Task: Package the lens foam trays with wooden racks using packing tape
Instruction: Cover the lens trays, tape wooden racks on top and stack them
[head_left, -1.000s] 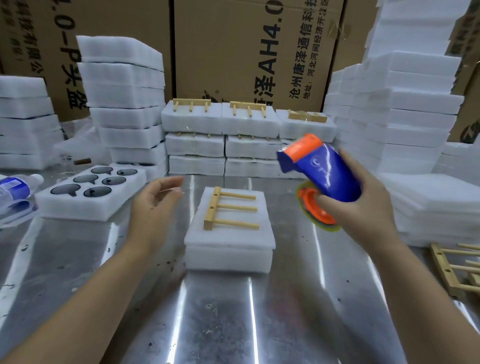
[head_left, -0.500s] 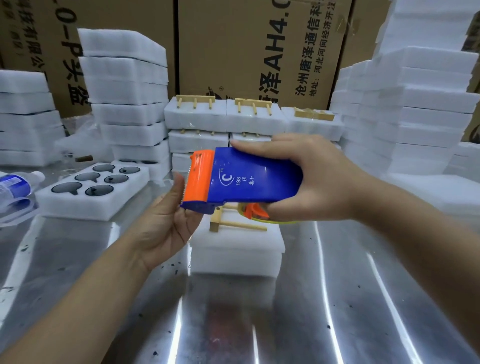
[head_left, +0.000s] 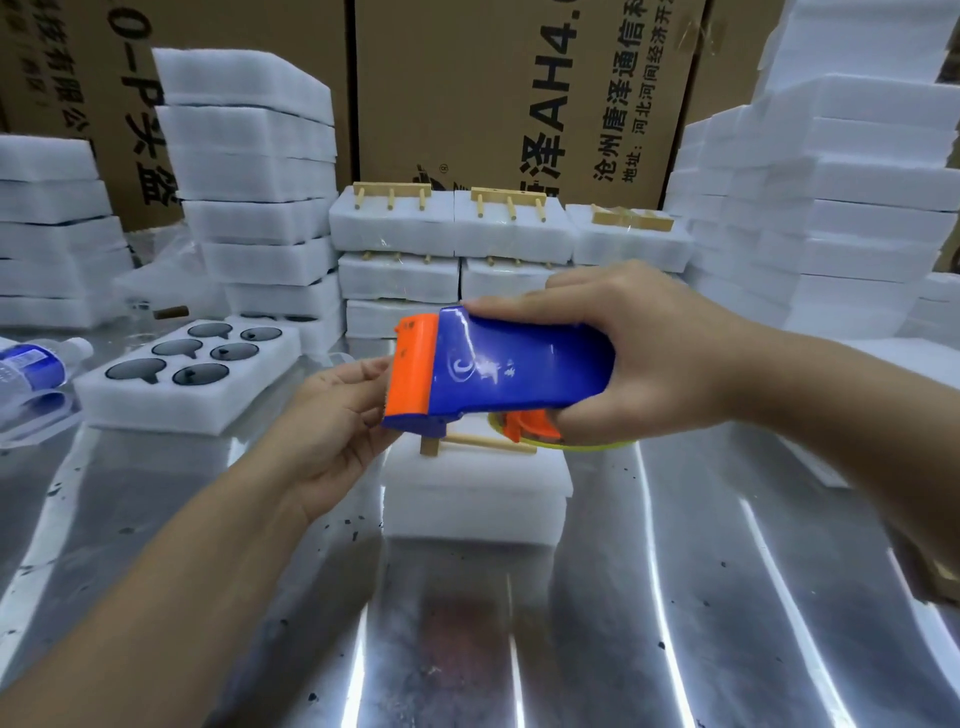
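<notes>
On the steel worktop, a wooden rack lay atop stacked foam trays, apparently untaped, as a right hand gripped a blue tape dispenser just above and a left hand reached its orange mouth, grip unclear; taped bundles stood behind.

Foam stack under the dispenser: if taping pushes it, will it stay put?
Probably light, so the foam stack may slide on the shiny metal table. The wooden rack seems to lie loose on top and could shift. The foam likely dents under hard pressure.
</notes>
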